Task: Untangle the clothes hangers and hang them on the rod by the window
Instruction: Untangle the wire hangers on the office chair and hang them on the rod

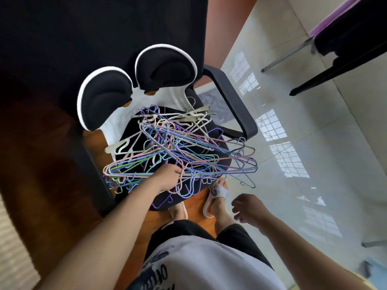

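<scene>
Head view: left grip (170, 177) curls round a pink hanger (181, 172) at the near edge of the hanger pile (178, 147) on the chair (234, 109); right grip (248, 208) hangs loosely curled, holding nothing, beside it.

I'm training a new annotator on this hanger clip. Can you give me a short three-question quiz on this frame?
1. True or false: the left hand grips part of the tangled hangers.
2. The pile of hangers lies on: A) the tiled floor, B) the seat of the black chair, C) a rod.
3. Fill in: the right hand holds ____.

Key
1. True: its fingers curl round wires at the near edge of the pile.
2. B.
3. Nothing: it hangs loosely curled beside the person's legs, apart from the pile.
</scene>
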{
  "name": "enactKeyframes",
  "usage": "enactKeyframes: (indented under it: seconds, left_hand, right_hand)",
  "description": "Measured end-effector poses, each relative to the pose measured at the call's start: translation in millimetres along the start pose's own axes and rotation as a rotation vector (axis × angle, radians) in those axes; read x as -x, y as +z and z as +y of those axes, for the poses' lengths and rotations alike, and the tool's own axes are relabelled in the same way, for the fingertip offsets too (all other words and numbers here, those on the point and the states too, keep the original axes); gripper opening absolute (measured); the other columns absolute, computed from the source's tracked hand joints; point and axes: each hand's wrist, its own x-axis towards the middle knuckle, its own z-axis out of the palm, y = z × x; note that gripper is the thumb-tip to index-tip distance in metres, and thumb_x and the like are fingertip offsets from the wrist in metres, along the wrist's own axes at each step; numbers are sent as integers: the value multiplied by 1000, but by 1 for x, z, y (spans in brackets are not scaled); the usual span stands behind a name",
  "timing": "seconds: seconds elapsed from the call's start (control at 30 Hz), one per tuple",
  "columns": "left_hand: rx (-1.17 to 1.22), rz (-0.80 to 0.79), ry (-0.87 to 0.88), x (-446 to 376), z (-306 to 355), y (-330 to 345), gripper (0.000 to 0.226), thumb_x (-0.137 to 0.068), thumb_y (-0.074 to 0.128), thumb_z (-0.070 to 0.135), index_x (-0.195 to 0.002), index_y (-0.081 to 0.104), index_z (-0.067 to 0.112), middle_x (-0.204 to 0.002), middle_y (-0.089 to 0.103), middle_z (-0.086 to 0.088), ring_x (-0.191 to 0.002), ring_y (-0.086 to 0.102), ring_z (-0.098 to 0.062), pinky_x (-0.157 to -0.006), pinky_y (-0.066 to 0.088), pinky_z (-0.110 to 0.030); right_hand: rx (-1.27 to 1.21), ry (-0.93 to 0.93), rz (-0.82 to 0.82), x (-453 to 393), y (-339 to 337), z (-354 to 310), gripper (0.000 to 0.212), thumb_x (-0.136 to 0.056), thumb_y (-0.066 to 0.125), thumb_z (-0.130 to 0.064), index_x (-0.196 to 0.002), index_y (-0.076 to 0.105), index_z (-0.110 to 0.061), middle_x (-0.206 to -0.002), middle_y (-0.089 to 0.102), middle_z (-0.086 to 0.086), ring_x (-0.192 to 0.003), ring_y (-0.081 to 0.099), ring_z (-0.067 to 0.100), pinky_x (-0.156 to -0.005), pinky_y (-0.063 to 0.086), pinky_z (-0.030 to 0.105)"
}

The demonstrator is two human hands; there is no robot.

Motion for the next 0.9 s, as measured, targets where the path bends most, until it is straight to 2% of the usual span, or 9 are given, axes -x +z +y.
enactKeyframes:
  seconds: [0.2, 0.27, 0.3, 0.37, 0.47, 0.6, 0.7, 0.8, 0.9]
  left_hand:
    - [-60, -242, -10, 13, -1, -35, 67, -86, 39, -12, -135, 63, 27, -157, 41, -13, -140, 40, -31, -110, 38, -37]
    - [-119, -286, -7, 12, 0, -40, 70, -84, 38, -12, -137, 63, 26, -148, 48, -15, -126, 52, -30, -90, 43, -31]
    - [-132, -299, -4, 12, 1, -42, 70, -84, 37, -12, -136, 63, 26, -136, 54, -17, -104, 60, -27, -77, 42, -29]
    - [-145, -309, -4, 9, 2, -45, 71, -83, 35, -12, -134, 65, 29, -122, 55, -20, -66, 45, -18, -57, 32, -26]
    - [-190, -330, 9, 7, 1, -45, 72, -82, 34, -13, -130, 67, 31, -139, 51, -25, -69, 40, -19, -54, 30, -28]
    - [-170, -345, 4, 9, -2, -42, 62, -80, 40, -9, -104, 77, 34, -150, 45, -12, -116, 48, -25, -88, 41, -35]
    - [-63, -340, -36, 16, 0, -41, 55, -84, 42, -8, -107, 77, 29, -146, 48, -8, -139, 40, -23, -114, 33, -41]
    - [163, -278, -59, 21, -3, -32, 43, -93, 45, -1, -116, 73, 23, -137, 53, -4, -133, 44, -18, -104, 34, -33]
    - [254, 86, -53, 19, -22, -13, 32, -99, 47, 11, -115, 72, 22, -129, 62, 1, -121, 55, -20, -94, 40, -31]
  right_hand:
    - [-152, 30, -25, -3, 7, -10, 11, -98, 52, 0, -91, 61, -1, -82, 67, 18, -64, 63, 28, -60, 51, 35]
    - [-139, 20, 0, -10, 8, -11, 12, -96, 51, 1, -106, 58, -2, -99, 67, 23, -73, 68, 33, -68, 57, 42]
    - [-189, 22, 45, -12, 7, -12, 21, -97, 52, -2, -117, 55, -6, -104, 66, 22, -79, 70, 32, -72, 59, 44]
    - [-413, 29, 159, -15, -1, -18, 45, -97, 56, -6, -140, 42, -14, -111, 62, 19, -90, 68, 30, -74, 61, 45]
    - [-652, 34, 261, -25, -25, -29, 67, -98, 59, -8, -155, 25, -21, -125, 54, 15, -109, 59, 30, -86, 59, 48]
    - [-889, 33, 137, -35, -54, -39, 35, -102, 49, -11, -137, 45, -11, -126, 54, 13, -111, 63, 34, -85, 59, 45]
    - [-1006, 0, 90, -43, -64, -44, 23, -104, 46, -12, -125, 50, -3, -113, 64, 18, -97, 69, 33, -77, 59, 40]
    - [-838, 21, 87, -51, -61, -48, 21, -102, 47, -10, -119, 55, -2, -93, 59, 16, -80, 67, 29, -73, 59, 37]
    - [-737, 73, 151, -64, -52, -45, 18, -101, 46, -6, -116, 55, -2, -89, 52, 12, -77, 64, 28, -76, 58, 39]
